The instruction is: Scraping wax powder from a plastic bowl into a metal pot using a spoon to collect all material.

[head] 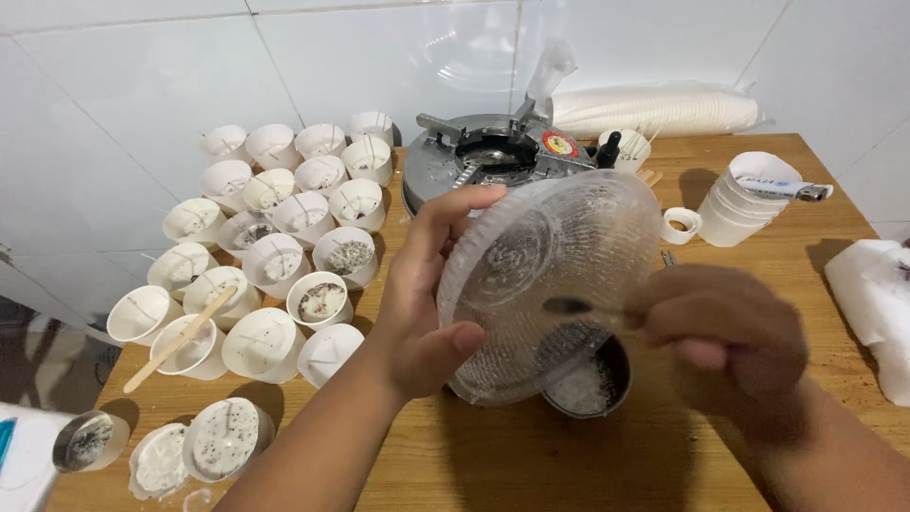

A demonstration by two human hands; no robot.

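Note:
My left hand grips the rim of a clear textured glass bowl and holds it tilted on edge over a small dark metal pot with white bits in it. My right hand, blurred, holds a small spoon whose tip is inside the bowl, against its bottom. Dark specks cling to the inside of the bowl.
Several white paper cups with wicks crowd the left of the wooden table; a wooden stick lies across some. A small gas stove stands behind the bowl. A stack of white cups and a white cloth sit at right.

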